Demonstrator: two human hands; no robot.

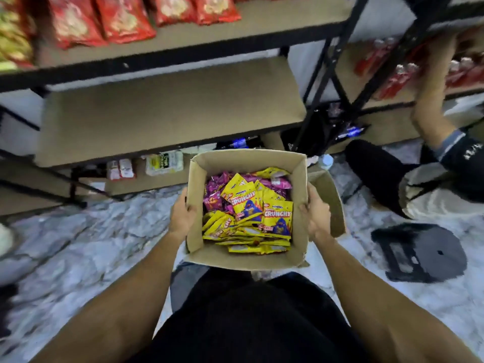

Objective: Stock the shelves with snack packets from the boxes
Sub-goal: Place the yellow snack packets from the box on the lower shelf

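Red bags (123,19) on the top shelf are cut off at the frame edge and blurry, can't read em. Left hand (183,216) & right hand (315,216) grip opposite walls of the open cardboard box (246,258), fingers mostly hidden outside it. Box is held in front of the body, near the middle shelf (170,113). Inside: yellow Crunchy packets (276,218) piled loose, purple packets (214,197) toward the back-left.

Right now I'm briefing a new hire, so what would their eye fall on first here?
The open cardboard box is at centre, full of yellow packets with purple packets beyond them, held at its side walls by the left hand and right hand. Above it lies a brown shelf board, and red packets line the shelf at top left.
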